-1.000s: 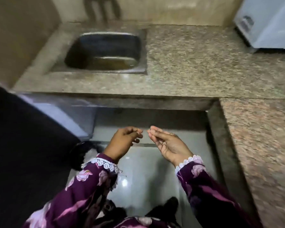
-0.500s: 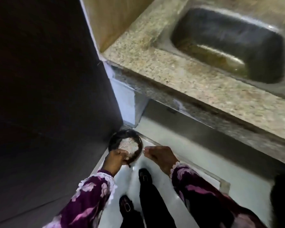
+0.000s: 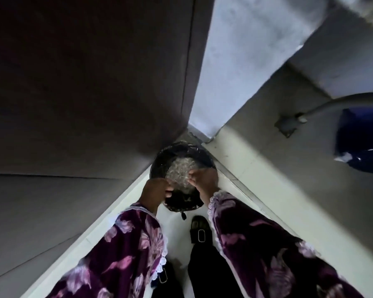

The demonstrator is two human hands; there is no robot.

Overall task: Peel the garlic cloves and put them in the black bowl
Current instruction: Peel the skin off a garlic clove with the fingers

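Observation:
A round black container stands on the floor in the corner, with a pale papery heap inside it. My left hand hovers over its near left rim, fingers curled into a loose fist, and nothing shows in it. My right hand is over the right side of the container, fingertips bunched and pointing down at the heap. Motion blur hides whether they pinch anything. No garlic clove can be made out.
A dark panel fills the left side, and a pale wall face rises behind the container. A grey pipe and a blue object are at the right. My black shoes stand on the white floor.
The view has swung from the counter and sink down to the floor. Both hands have dropped from mid-air to just over the black container.

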